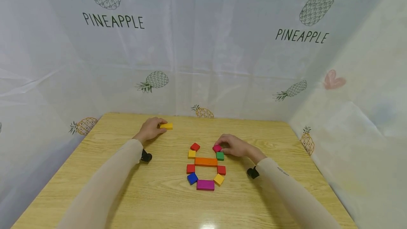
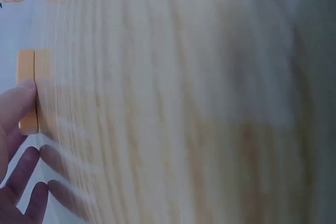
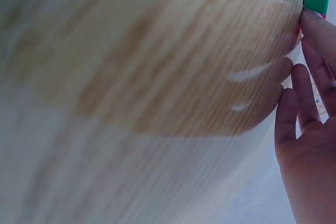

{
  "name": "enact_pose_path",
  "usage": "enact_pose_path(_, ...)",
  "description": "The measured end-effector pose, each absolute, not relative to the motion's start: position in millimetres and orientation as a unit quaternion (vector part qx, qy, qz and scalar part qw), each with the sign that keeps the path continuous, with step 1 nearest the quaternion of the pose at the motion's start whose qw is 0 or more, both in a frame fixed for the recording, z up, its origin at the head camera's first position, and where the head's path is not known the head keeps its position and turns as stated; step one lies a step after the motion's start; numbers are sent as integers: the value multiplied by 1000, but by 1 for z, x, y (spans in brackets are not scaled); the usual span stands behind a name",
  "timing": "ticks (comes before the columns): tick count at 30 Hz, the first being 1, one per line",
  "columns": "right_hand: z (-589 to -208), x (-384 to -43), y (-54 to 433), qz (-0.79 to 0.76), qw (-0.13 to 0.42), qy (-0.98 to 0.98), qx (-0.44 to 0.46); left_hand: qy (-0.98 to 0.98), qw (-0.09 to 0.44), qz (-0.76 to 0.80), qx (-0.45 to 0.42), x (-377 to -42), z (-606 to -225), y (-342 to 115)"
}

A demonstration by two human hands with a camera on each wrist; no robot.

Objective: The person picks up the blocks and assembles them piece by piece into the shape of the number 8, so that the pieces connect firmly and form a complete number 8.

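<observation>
My left hand [image 1: 153, 128] pinches a yellow rectangular block [image 1: 167, 126] near the table's far edge; in the left wrist view the thumb lies along this block [image 2: 27, 90], which stands on the wood. Further right, my right hand [image 1: 234, 145] pinches a small crimson block [image 1: 217, 148] at the upper right of a block pattern. Right below it sits a green block [image 1: 220, 156]. Across the pattern lies a long orange block [image 1: 206, 162]. A red block [image 1: 195, 146] and a yellow square block [image 1: 192, 154] form the upper left side.
The pattern's lower loop has a red block on the left [image 1: 190, 169], a red block on the right [image 1: 221, 170], a blue block [image 1: 192, 178], a yellow block [image 1: 218, 179] and a purple block [image 1: 205, 185]. A pineapple-print sheet [image 1: 203, 52] hangs around the wooden table [image 1: 152, 200].
</observation>
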State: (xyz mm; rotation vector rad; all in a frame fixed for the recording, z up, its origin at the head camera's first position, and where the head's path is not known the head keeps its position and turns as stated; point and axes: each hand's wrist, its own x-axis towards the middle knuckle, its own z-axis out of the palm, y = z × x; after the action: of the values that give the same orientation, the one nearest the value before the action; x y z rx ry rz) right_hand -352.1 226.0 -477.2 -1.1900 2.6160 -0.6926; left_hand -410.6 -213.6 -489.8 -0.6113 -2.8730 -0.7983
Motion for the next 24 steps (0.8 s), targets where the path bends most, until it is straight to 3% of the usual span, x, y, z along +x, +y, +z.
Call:
enact_pose_path(13, -477, -351, 224, -237, 96, 883, -392, -940, 39, -275, -199, -405, -482, -203)
enact_pose_path(24, -474, -348, 223, -233, 98, 887, -388, -921, 23, -300, -246, -394, -465, -160)
